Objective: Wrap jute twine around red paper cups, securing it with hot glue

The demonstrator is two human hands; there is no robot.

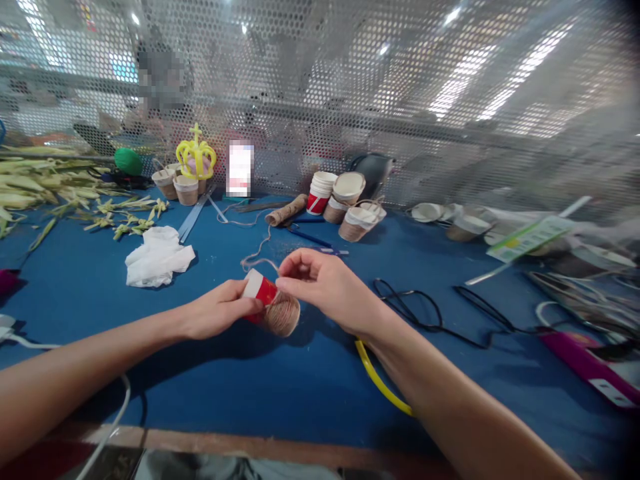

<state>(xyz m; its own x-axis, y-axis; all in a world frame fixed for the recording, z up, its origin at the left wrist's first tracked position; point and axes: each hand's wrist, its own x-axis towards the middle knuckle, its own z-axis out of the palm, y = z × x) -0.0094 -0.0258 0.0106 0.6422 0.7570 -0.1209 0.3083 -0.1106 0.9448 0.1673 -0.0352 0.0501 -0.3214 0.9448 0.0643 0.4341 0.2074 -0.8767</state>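
Tilted above the blue table, a red and white paper cup [255,285] has brown twine [283,315] wound around its right-hand part. My left hand [217,308] grips the cup's red and white end, thumb on the near side. At the wound part, my right hand [320,283] has its thumb and fingers pinched on a strand of twine. That strand [257,252] loops away behind the cup to a roll of twine [287,211] lying farther back on the table.
Twine-wrapped cups [355,223] and stacked cups [320,193] stand at the back. White tissue [157,257] lies left, near a yellow crown [196,157]. Black cable [425,313], yellow tubing [383,383] and a magenta power strip [587,367] are at right. A perforated metal screen [300,87] rises behind.
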